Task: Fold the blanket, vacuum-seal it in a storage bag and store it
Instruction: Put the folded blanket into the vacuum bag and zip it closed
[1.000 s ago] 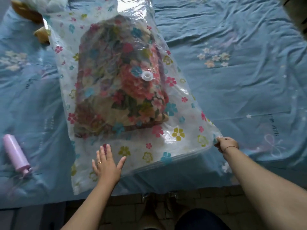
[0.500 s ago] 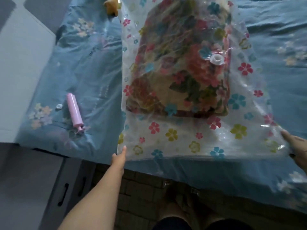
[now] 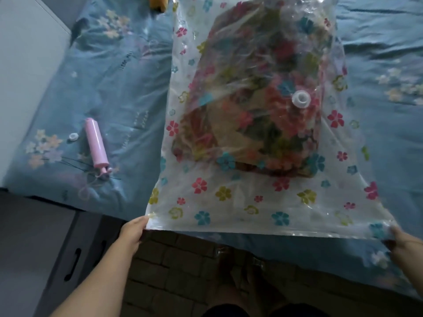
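Observation:
A clear storage bag (image 3: 229,202) printed with small coloured flowers lies on the blue bed. Inside it sits the folded floral blanket (image 3: 256,106). A white round valve (image 3: 301,99) stands on the bag's top face. My left hand (image 3: 132,232) pinches the bag's near left corner at the bed's edge. My right hand (image 3: 400,241) grips the near right corner. The bag's near edge is stretched straight between both hands, slightly off the bed.
A pink hand pump (image 3: 96,145) and a small white cap (image 3: 73,136) lie on the blue bedsheet (image 3: 109,88) to the left. A grey cabinet with black handles (image 3: 75,264) stands at lower left. A brick-pattern floor (image 3: 171,271) lies below.
My left hand left the top of the bag and took its near left corner. Both hands now hold the near edge taut. The view has shifted left.

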Demonstrator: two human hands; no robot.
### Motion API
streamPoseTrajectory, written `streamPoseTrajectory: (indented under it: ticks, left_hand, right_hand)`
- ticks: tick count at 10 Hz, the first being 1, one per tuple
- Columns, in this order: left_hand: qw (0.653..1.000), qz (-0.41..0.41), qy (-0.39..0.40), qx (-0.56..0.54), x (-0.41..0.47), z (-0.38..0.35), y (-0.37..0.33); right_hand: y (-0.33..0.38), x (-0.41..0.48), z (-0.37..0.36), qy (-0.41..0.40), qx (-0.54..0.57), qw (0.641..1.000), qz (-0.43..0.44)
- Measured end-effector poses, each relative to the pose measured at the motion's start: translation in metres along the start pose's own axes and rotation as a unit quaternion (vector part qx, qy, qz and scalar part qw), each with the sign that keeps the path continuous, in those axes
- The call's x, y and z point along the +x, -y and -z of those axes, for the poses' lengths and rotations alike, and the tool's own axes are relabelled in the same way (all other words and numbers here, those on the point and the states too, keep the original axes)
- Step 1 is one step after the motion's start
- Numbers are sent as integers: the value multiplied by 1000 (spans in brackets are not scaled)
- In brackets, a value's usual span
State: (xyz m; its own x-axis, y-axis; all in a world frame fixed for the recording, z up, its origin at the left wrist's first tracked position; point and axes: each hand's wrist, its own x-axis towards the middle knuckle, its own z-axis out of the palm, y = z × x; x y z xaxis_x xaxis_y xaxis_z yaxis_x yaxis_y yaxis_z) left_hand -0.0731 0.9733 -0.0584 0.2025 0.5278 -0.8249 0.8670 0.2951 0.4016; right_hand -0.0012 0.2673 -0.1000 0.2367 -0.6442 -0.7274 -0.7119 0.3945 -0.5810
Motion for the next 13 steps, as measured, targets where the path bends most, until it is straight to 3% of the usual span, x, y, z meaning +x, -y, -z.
streamPoseTrajectory:
  ticks: [1, 2, 3, 4, 5, 6, 8, 9, 11, 13]
  left_hand:
    - [999, -18, 22, -33, 0, 8, 4]
    - [997, -1, 30, -74, 7, 7, 10]
    - [994, 7, 30, -103, 6, 0, 11]
    - [994, 15, 41, -101, 9, 0, 13]
    - [994, 8, 67, -84, 7, 7, 11]
    - [993, -11, 109, -48, 11, 21, 3]
    - [984, -86, 156, 26, 15, 43, -17]
    - [982, -103, 155, 34, 15, 44, -20]
    - [980, -135, 138, 46, 15, 38, -18]
    - [980, -130, 151, 16, 14, 34, -15]
  right_hand:
    - [-51, -80, -61, -118, 49, 984, -123]
    - [-68, -161, -84, -37, -16, 991, -127]
    - [-121, -237, -133, 119, -102, 972, -176]
    - [-165, -320, -187, 284, -155, 918, -231]
    - [-201, -384, -238, 383, -195, 868, -251]
    - [-224, -431, -284, 396, -164, 859, -280]
    - [-263, -486, -353, 352, -33, 877, -325]
    - [-272, -494, -374, 325, 41, 901, -284]
    - [-278, -495, -382, 290, 25, 938, -186]
    - [-272, -488, -376, 286, 16, 945, -158]
